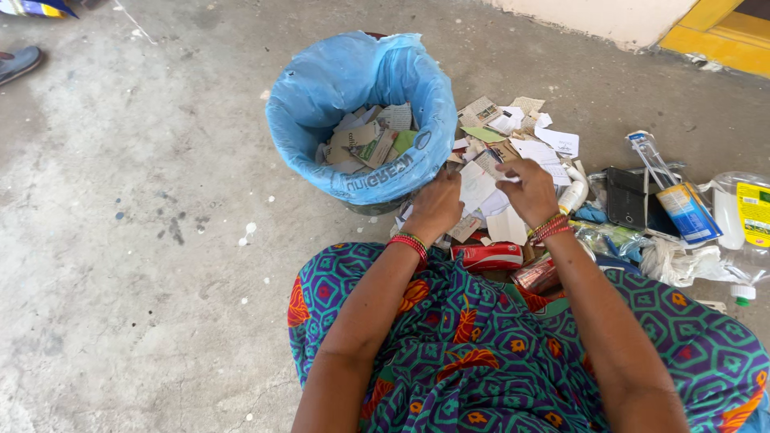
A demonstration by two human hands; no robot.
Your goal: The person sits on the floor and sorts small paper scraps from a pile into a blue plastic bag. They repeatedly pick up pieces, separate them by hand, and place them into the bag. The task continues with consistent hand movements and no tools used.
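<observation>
A flattened red carton lay just in front of the person's lap, with a crumpled red foil wrapper beside it. To the right on the floor, near a black pouch-like pack, sat a blue and orange blister card. At the far right edge lay a clear plastic bottle with a yellow and green label.

Bin left, litter ahead.
</observation>
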